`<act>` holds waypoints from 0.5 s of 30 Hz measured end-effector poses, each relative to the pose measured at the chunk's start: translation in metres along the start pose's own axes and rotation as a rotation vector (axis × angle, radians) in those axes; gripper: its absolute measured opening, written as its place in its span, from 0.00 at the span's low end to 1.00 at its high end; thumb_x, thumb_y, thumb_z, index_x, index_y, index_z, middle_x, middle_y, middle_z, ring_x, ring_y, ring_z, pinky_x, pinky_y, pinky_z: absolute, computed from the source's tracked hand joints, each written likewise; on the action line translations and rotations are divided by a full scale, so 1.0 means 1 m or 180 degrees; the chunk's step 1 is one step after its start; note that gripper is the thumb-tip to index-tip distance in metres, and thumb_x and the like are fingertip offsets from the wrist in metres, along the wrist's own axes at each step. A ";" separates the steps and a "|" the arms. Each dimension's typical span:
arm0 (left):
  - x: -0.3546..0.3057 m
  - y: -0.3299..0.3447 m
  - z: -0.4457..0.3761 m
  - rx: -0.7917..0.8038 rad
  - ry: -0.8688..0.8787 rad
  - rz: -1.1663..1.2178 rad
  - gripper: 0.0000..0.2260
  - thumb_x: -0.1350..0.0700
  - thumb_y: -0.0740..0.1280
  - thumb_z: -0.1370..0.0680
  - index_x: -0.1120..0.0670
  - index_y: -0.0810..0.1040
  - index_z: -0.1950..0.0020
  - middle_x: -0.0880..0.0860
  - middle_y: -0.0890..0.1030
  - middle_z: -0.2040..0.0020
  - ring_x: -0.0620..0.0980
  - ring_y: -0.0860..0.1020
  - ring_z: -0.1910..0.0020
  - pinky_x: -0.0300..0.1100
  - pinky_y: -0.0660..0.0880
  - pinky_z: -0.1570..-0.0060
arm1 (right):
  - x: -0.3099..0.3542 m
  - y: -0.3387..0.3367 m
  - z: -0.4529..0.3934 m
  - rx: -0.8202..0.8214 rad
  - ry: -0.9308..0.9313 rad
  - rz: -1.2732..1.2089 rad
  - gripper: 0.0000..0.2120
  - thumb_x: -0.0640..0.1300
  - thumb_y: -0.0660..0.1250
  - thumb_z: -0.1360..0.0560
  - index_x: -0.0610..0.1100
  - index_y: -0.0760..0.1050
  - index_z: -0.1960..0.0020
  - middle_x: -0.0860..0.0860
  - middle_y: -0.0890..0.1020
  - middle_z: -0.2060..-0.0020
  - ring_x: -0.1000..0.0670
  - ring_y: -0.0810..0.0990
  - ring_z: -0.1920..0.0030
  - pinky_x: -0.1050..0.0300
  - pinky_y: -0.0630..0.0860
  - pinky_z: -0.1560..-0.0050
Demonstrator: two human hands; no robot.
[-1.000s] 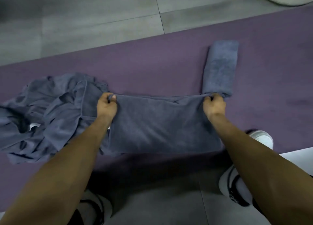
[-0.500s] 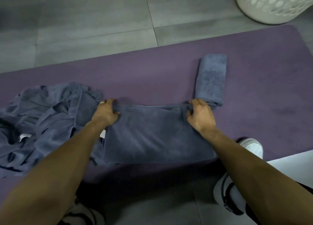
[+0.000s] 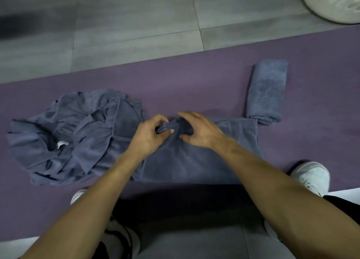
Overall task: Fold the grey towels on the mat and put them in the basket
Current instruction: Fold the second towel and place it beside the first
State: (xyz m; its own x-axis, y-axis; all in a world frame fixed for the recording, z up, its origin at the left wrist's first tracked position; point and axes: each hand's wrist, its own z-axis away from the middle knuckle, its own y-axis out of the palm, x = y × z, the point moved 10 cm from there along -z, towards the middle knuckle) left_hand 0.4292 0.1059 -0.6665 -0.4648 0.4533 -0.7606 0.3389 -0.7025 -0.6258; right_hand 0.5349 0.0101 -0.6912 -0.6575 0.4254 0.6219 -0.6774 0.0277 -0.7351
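A grey towel (image 3: 204, 161) lies half folded on the purple mat (image 3: 194, 79) in front of me. My left hand (image 3: 150, 136) pinches a bunched piece of its far edge near the middle. My right hand (image 3: 196, 130) is right beside it, fingers curled round the same bunched cloth. A folded grey towel (image 3: 267, 91) lies upright on the mat at the right, touching the far right corner of the towel I hold. A crumpled heap of grey towels (image 3: 74, 138) lies at the left. The white perforated basket (image 3: 335, 3) stands on the floor at the top right.
Grey floor tiles (image 3: 136, 19) run beyond the mat's far edge. My white shoes (image 3: 311, 177) stand at the mat's near edge, one at the right and one (image 3: 78, 196) lower left. Bare mat shows right of the folded towel.
Both hands have come together from the towel's far corners to its middle, bunching the far edge between them. The view has shifted, so the basket sits further to the top right.
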 end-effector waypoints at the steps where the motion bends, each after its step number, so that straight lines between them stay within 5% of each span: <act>1: -0.007 0.000 0.004 0.0008 0.0062 0.0010 0.09 0.52 0.73 0.26 0.50 0.74 0.53 0.51 0.80 0.63 0.48 0.78 0.64 0.40 0.75 0.62 | 0.010 0.001 -0.001 0.0025 -0.0111 0.0031 0.27 0.48 0.71 0.29 0.47 0.70 0.32 0.48 0.76 0.36 0.46 0.73 0.36 0.53 0.72 0.39; 4: -0.014 -0.003 0.019 -0.0174 0.0018 0.0132 0.12 0.54 0.74 0.28 0.51 0.75 0.48 0.47 0.80 0.60 0.42 0.77 0.63 0.32 0.74 0.61 | 0.026 -0.009 0.004 -0.0144 -0.0292 0.0245 0.11 0.46 0.68 0.29 0.44 0.76 0.47 0.47 0.81 0.49 0.43 0.78 0.48 0.55 0.72 0.54; 7: 0.006 0.008 0.037 -0.0062 -0.0331 -0.0172 0.16 0.53 0.76 0.30 0.53 0.77 0.46 0.45 0.79 0.58 0.43 0.77 0.59 0.36 0.72 0.58 | 0.020 -0.024 0.024 -0.0362 -0.0231 0.0169 0.11 0.47 0.69 0.29 0.42 0.75 0.51 0.47 0.80 0.54 0.43 0.78 0.53 0.49 0.76 0.54; 10: 0.025 0.021 0.053 0.0012 -0.0480 -0.0259 0.06 0.54 0.73 0.28 0.52 0.77 0.56 0.42 0.77 0.66 0.46 0.77 0.64 0.41 0.71 0.62 | 0.008 -0.037 0.048 -0.0518 -0.0023 0.0069 0.13 0.47 0.70 0.33 0.43 0.73 0.53 0.48 0.79 0.57 0.44 0.77 0.55 0.50 0.76 0.55; 15: -0.012 0.018 0.066 -0.0153 0.0032 -0.0797 0.05 0.48 0.69 0.28 0.48 0.76 0.57 0.50 0.80 0.65 0.55 0.79 0.61 0.44 0.72 0.65 | 0.028 -0.046 0.077 -0.0366 -0.0345 0.0071 0.13 0.51 0.72 0.30 0.48 0.75 0.49 0.54 0.79 0.55 0.50 0.77 0.52 0.52 0.75 0.52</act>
State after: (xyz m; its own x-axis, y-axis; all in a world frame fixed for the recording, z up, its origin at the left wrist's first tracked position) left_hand 0.3866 0.0518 -0.6569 -0.5310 0.6155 -0.5824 0.2528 -0.5409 -0.8022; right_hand 0.5221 -0.0493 -0.6195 -0.7078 0.3271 0.6261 -0.6242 0.1254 -0.7711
